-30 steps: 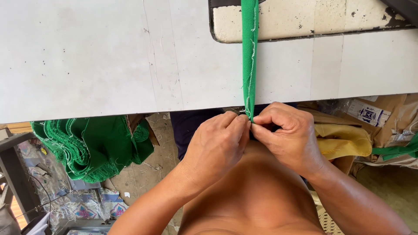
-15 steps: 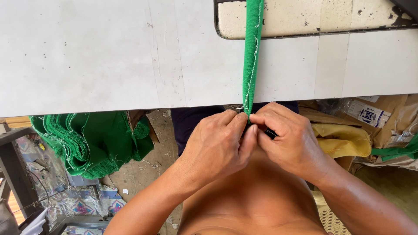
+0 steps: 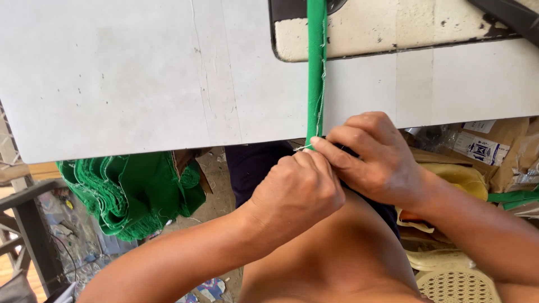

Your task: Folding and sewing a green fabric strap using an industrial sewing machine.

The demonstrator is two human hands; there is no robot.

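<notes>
Your left hand (image 3: 295, 191) and right hand (image 3: 373, 157) both pinch closed on the narrow green fabric strip (image 3: 316, 67) at the white table (image 3: 140, 73) edge.

Two hands, left hand (image 3: 295, 193) and right hand (image 3: 373, 157), meet at one green fabric strip (image 3: 316, 67) crossing one white counter (image 3: 140, 73). One sewing-machine base (image 3: 387, 28) sits at the counter's far edge, one heap of green cloth (image 3: 132, 191) lies below (its pieces too bunched to count), one cardboard box (image 3: 488, 146) stands at right.
</notes>
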